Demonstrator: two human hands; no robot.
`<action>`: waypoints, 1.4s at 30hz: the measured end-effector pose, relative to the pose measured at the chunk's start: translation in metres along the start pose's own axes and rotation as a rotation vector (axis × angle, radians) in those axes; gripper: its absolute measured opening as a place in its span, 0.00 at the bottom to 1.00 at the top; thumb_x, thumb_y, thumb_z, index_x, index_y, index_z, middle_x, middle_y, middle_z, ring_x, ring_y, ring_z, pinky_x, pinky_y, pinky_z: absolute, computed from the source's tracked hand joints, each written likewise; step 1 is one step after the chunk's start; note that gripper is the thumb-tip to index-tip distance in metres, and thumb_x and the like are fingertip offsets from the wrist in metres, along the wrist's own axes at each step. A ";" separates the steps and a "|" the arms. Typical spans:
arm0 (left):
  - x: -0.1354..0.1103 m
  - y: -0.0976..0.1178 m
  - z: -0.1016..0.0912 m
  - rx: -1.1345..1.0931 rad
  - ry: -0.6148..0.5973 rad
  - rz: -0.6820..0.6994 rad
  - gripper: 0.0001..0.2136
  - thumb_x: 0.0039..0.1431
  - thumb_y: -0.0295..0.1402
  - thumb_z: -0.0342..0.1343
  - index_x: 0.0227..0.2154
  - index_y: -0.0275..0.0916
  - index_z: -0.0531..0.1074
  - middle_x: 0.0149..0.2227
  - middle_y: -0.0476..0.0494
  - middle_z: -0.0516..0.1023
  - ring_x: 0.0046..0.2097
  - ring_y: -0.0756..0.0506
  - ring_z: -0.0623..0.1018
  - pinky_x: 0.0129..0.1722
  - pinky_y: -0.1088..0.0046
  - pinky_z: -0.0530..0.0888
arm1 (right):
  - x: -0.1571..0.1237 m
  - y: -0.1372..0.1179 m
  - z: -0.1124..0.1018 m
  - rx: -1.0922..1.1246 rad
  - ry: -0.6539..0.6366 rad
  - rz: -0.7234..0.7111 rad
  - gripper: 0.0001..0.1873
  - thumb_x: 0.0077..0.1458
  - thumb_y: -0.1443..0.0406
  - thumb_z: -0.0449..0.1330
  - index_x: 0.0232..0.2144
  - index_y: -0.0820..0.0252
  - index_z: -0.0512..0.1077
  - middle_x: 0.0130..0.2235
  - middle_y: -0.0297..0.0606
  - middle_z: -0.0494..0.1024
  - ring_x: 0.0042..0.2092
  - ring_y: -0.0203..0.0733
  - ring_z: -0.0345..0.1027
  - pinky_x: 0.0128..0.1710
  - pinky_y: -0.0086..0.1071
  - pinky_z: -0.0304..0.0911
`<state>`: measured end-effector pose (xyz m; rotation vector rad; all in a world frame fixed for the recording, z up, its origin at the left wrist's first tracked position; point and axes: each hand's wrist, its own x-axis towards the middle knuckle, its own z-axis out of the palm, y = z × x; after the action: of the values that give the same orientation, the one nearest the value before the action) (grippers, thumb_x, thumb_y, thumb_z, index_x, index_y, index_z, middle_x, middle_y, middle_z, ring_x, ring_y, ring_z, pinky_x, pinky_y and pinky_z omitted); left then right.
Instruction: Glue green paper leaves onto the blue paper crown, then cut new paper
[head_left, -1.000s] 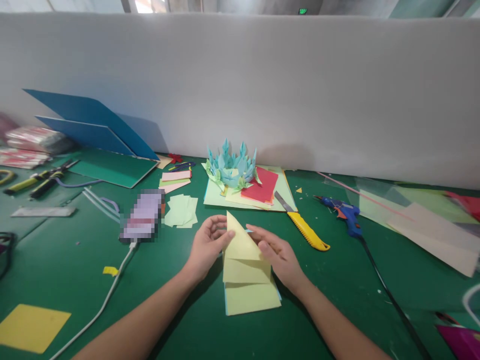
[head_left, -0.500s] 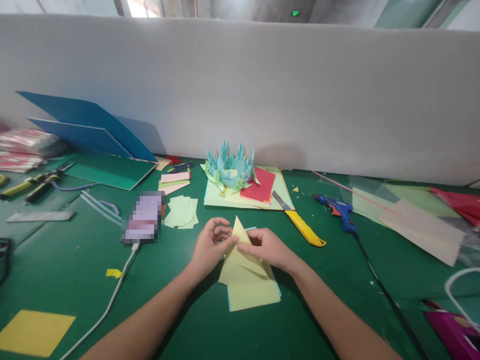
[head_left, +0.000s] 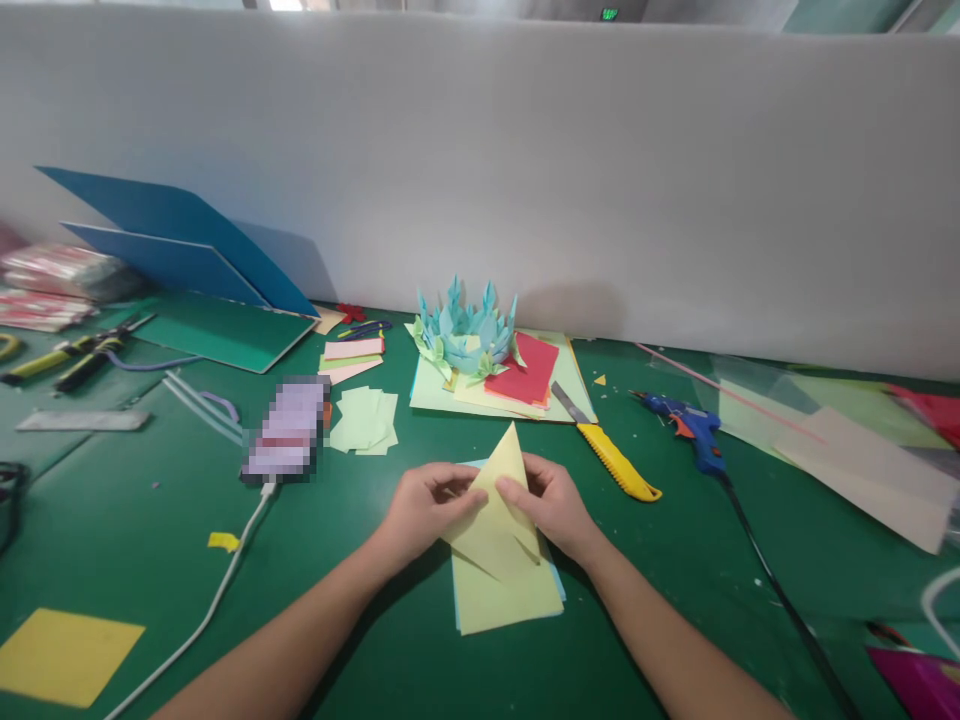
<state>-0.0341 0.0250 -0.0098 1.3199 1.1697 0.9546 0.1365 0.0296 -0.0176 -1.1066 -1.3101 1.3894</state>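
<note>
A pale yellow paper (head_left: 496,525), folded to a point at its far end, is held just above the green table (head_left: 135,540). My left hand (head_left: 424,505) pinches its left edge with thumb and fingers closed. My right hand (head_left: 551,500) grips the right edge, thumb on top of the fold. Under it lies a small stack of yellow sheets (head_left: 510,600) with a blue sheet's edge showing.
A blue and green paper crown (head_left: 466,335) sits on coloured sheets (head_left: 536,375) beyond my hands. A yellow utility knife (head_left: 611,460), a blue glue gun (head_left: 694,428) with its cord, a blurred phone (head_left: 289,430) on a white cable, green paper squares (head_left: 364,420) and pliers (head_left: 71,355) lie around.
The folded paper's point has swung from left of centre toward the right and risen. Both hands have closed in on its edges; the lower flap has been folded up.
</note>
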 end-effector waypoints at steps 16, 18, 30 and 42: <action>-0.003 0.001 0.003 0.092 -0.023 0.064 0.12 0.47 0.36 0.59 0.34 0.36 0.79 0.35 0.41 0.82 0.32 0.46 0.79 0.31 0.72 0.76 | 0.001 0.006 -0.002 0.005 -0.005 -0.040 0.16 0.42 0.53 0.64 0.26 0.60 0.71 0.27 0.36 0.75 0.28 0.38 0.66 0.27 0.31 0.65; -0.003 0.001 0.003 0.103 -0.021 0.075 0.11 0.47 0.35 0.59 0.34 0.37 0.79 0.34 0.41 0.82 0.32 0.46 0.79 0.30 0.73 0.76 | 0.002 0.006 -0.002 0.004 -0.008 -0.044 0.15 0.42 0.54 0.64 0.27 0.60 0.71 0.27 0.36 0.75 0.28 0.38 0.66 0.27 0.31 0.65; 0.000 -0.001 0.001 0.158 0.068 0.202 0.07 0.49 0.35 0.58 0.26 0.39 0.80 0.26 0.45 0.77 0.28 0.50 0.74 0.26 0.76 0.70 | 0.001 0.005 0.000 0.051 -0.031 -0.019 0.16 0.41 0.54 0.65 0.26 0.60 0.72 0.27 0.35 0.74 0.27 0.37 0.65 0.26 0.30 0.64; -0.002 -0.003 0.007 -0.026 0.010 0.075 0.13 0.44 0.33 0.61 0.35 0.36 0.75 0.25 0.50 0.72 0.25 0.54 0.68 0.25 0.77 0.68 | 0.005 0.007 -0.003 0.116 0.103 0.021 0.23 0.41 0.47 0.63 0.18 0.60 0.64 0.19 0.28 0.62 0.23 0.31 0.52 0.22 0.26 0.52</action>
<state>-0.0276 0.0215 -0.0130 1.3477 1.1185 1.0289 0.1379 0.0349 -0.0248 -1.1010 -1.1338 1.3871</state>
